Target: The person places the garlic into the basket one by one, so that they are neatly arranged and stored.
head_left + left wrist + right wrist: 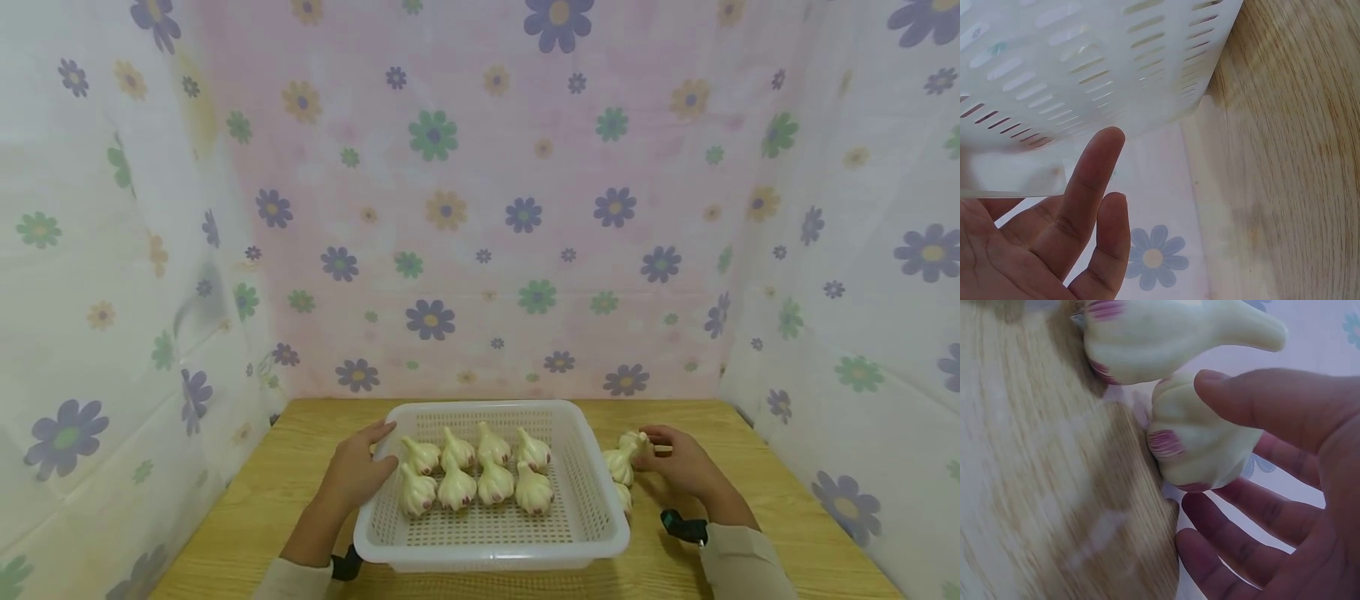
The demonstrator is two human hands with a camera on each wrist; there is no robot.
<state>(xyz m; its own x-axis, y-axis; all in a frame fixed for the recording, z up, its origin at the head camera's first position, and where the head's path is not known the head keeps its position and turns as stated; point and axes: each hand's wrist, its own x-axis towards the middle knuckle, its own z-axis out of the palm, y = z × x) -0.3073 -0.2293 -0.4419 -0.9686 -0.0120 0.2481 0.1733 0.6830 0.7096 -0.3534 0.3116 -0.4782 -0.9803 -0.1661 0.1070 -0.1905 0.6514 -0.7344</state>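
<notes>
A white plastic basket (491, 552) with slotted walls stands on the wooden table. Inside it several pale garlic bulbs (495, 483) lie in two rows, stems pointing away. My left hand (358, 468) grips the basket's left rim, thumb over the edge; in the left wrist view its fingers (1094, 165) lie against the outer wall. To the right of the basket, my right hand (678, 460) pinches a garlic bulb (1204, 437) between thumb and fingers. A second garlic bulb (1147, 337) with purple streaks lies right beside it.
More garlic (624, 497) is partly hidden behind the basket's right wall. The wooden table (795, 517) reaches back to a flower-print cloth (487, 350), which also hangs along both sides. Dark wrist-camera mounts (682, 527) sit near the wrists.
</notes>
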